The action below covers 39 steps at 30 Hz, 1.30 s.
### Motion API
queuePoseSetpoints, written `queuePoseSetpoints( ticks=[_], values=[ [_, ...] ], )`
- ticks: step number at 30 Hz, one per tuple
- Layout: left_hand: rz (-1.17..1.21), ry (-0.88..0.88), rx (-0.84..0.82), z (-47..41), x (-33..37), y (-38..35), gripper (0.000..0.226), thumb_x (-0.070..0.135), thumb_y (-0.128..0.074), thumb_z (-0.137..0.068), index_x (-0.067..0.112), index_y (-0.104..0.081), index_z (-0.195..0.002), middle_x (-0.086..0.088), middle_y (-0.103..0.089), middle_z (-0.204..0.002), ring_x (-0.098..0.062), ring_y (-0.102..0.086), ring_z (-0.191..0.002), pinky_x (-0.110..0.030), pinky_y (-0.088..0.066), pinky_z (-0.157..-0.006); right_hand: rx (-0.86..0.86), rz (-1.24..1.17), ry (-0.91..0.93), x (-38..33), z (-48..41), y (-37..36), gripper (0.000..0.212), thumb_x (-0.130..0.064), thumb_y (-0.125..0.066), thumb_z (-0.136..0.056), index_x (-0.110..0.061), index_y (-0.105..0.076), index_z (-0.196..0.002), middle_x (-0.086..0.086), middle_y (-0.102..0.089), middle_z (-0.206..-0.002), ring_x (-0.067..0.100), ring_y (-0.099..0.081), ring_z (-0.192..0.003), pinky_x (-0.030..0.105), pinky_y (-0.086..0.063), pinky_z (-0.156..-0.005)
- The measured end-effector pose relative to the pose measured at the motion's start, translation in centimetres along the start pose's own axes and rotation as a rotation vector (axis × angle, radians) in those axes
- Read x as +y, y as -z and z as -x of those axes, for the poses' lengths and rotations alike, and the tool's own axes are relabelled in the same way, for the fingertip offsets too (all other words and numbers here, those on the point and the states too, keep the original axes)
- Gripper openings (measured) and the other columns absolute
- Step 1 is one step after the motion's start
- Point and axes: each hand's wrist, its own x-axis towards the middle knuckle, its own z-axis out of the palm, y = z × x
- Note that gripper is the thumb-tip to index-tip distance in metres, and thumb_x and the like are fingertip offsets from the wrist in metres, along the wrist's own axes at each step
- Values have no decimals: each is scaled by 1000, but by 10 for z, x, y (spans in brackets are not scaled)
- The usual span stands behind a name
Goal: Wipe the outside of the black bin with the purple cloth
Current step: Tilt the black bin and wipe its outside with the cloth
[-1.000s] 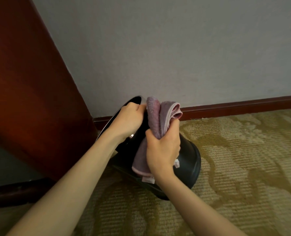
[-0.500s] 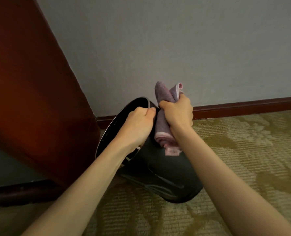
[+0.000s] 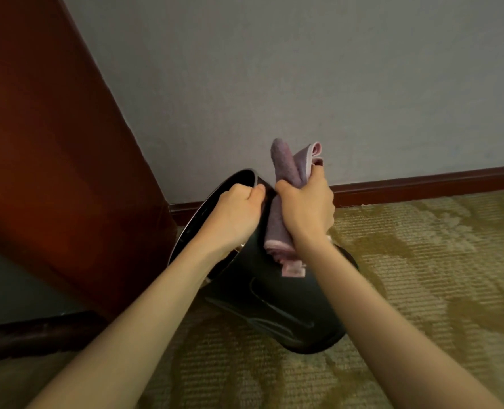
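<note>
Black bin [image 3: 277, 296] tipped over on patterned carpet [image 3: 421, 276], mouth facing left, near wall [image 3: 274, 84]. Left hand [image 3: 236, 216] clamped on rim. Right hand [image 3: 306, 214] fisted round bunched purple cloth [image 3: 286, 169] – pressed against bin's upper side. Red-brown wood panel [image 3: 53, 157] at left.

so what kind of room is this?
Probably a hotel room or similar carpeted interior, though that is a guess. Clues: patterned olive carpet, plain wall with a dark wood baseboard, a reddish wood panel on the left, and a small black bin tilted on the floor.
</note>
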Motion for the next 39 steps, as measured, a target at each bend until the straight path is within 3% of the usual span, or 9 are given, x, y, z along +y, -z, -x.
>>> queuePoseSetpoints(
  ticks=[4,9,13,17,19,24,29,34,39],
  values=[
    [-15,14,1,-14,1,2,44,26,-38,-94,6,-49,-56,-12,-46,-53,-29,-43,-58,-32,-27,-50,77,-138,36,2,50,-1,33,-33,-60,-73,-24,-42,-99,1,-58,-101,26,-60,-86,48,-48,-77],
    [46,-5,-19,-18,-2,5,53,21,-40,-94,17,-48,-41,11,-45,-31,2,-37,-32,-15,-27,-33,77,-128,146,10,83,-8,34,-24,-64,-73,-20,-40,-97,5,-55,-97,28,-56,-83,45,-47,-69],
    [31,-31,18,-19,-3,8,45,21,-39,-94,18,-41,-49,10,-44,-36,5,-37,-32,-10,-24,-31,45,-128,186,12,70,-6,35,-25,-64,-72,-21,-41,-97,2,-57,-96,26,-56,-82,41,-46,-68],
    [34,-24,3,-19,-12,13,49,26,-40,-94,19,-40,-45,9,-42,-38,0,-34,-34,-16,-26,-36,-1,-82,229,19,54,-3,32,-28,-63,-72,-21,-43,-94,1,-56,-91,23,-56,-78,44,-48,-68],
    [11,-31,16,-16,-16,14,45,28,-41,-94,20,-39,-51,9,-41,-44,-1,-36,-37,-17,-29,-38,3,-52,201,21,43,-1,30,-30,-63,-72,-21,-43,-92,1,-57,-91,24,-56,-77,44,-48,-68],
    [-46,-69,46,-1,-14,13,51,31,-41,-95,19,-34,-46,11,-41,-35,-5,-35,-36,-20,-24,-38,-52,25,11,27,-1,4,31,-33,-65,-73,-24,-44,-95,-2,-52,-88,23,-49,-76,33,-37,-70],
    [-83,-135,5,24,-3,7,50,30,-40,-96,15,-36,-49,3,-41,-46,-14,-42,-48,-34,-29,-53,-180,147,-184,39,-43,7,48,-37,-67,-75,-12,-57,-114,14,-63,-112,36,-59,-99,42,-49,-85],
    [-99,-237,-36,42,2,-2,49,29,-39,-97,20,-35,-49,3,-37,-46,-6,-40,-45,-22,-24,-47,-285,235,-251,51,-66,9,59,-36,-70,-74,-3,-54,-120,20,-61,-116,37,-59,-102,41,-49,-87],
    [-89,-235,-57,37,3,-2,49,29,-38,-98,18,-36,-50,2,-37,-47,-7,-40,-44,-23,-25,-46,-298,242,-261,54,-73,7,61,-35,-69,-75,-1,-54,-123,21,-60,-119,38,-58,-105,42,-48,-90]
  ],
)
